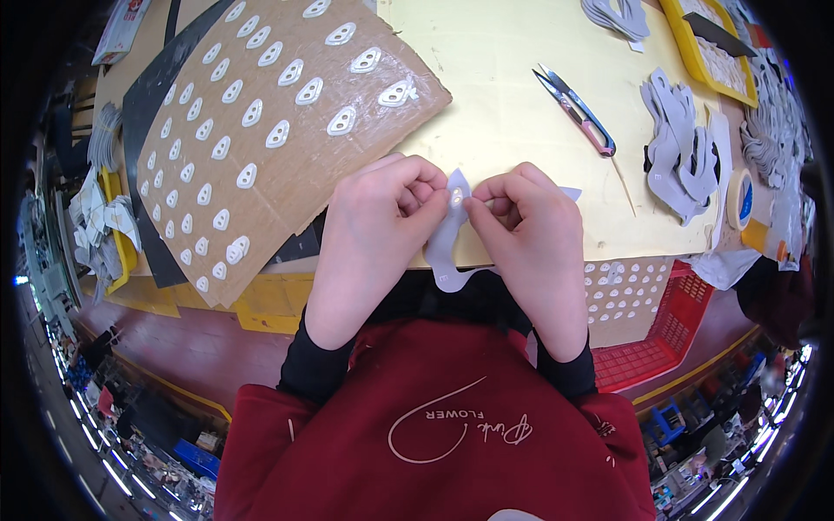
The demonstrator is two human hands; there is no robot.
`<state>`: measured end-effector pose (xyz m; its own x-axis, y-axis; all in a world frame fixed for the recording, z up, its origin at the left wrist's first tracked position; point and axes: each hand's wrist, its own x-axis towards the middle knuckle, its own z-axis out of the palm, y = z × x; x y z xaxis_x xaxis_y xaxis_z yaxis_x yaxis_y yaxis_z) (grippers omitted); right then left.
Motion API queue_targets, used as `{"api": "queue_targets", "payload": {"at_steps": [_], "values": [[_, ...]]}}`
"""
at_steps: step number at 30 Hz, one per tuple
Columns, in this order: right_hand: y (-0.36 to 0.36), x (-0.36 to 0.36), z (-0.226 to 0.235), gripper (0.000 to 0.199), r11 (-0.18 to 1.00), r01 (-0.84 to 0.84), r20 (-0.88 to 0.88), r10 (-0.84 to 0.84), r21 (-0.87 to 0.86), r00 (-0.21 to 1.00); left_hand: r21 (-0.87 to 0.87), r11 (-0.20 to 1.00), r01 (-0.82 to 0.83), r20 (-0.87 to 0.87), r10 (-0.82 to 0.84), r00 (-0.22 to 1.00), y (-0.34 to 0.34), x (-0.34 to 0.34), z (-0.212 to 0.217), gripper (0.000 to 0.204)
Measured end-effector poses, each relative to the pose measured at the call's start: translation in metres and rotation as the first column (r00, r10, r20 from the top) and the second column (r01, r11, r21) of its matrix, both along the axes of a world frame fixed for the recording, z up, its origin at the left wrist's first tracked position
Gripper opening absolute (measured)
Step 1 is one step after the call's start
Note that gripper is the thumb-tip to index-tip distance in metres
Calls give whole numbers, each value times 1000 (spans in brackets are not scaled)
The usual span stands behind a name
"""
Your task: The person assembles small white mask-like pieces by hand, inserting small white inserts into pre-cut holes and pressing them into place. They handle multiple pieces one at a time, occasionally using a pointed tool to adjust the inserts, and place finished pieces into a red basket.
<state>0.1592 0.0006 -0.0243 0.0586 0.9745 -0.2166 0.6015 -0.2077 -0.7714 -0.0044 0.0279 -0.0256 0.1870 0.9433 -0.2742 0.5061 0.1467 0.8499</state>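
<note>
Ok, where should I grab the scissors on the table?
Probably the pinkish handle end of the scissors, coming from the near right side. The blades point away to the upper left with their tips parted, so that end looks safest. Mind the thin stick reaching toward you from the handle.

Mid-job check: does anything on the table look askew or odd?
Yes, mildly. The brown cardboard sheet lies askew, its near corner apparently jutting past the front edge of the table. By its right-hand corner, one white piece has a ragged outline, unlike its neat neighbours, perhaps two overlapping.
</note>
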Motion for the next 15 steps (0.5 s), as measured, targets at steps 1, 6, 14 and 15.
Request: {"api": "queue_targets", "payload": {"at_steps": [1, 6, 14, 15], "values": [[0, 0, 1, 10, 1000, -4, -1, 4, -10, 1000, -3, 1000, 0, -7, 0, 1000, 0, 0, 0, 7], [0, 0, 0, 11, 1000, 6, -1, -6, -10, 1000, -25, 999, -20, -33, 19, 999, 1, 3, 2, 7], [1, 1, 1, 11, 1000, -10, 10, 10, -5, 1000, 31, 997, -67, -84, 70, 994, -3, 8, -1, 9], [1, 1, 1, 11, 1000, -13, 18, 13, -6, 1000, 17, 998, -60, -77, 61, 995, -2, 7, -1, 9]]}}
